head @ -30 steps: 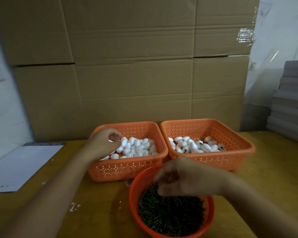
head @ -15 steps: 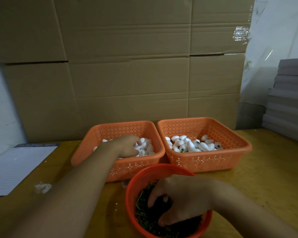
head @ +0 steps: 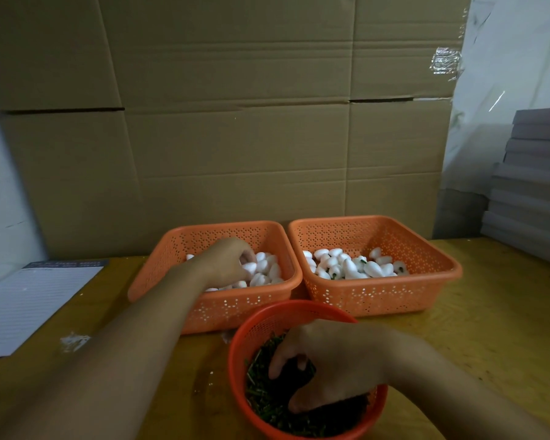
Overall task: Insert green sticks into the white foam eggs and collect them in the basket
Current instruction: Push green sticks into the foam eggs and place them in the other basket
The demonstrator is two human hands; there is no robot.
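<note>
White foam eggs (head: 262, 269), smooth ovals, under curled left hand (head: 232, 258), grip unclear.

Cardboard wall (head: 235, 122) behind, lined paper sheet (head: 32, 300) left, grey stacked boards (head: 534, 185) right.

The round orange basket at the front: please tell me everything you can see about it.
The round orange basket looks like perforated plastic with a smooth rim. It stands upright on the wooden table, in front of the two rectangular orange baskets, nearest the person. It holds a heap of thin green sticks. The right hand reaches into it, fingers curled down among the sticks. Its near edge is cut off by the frame.
</note>
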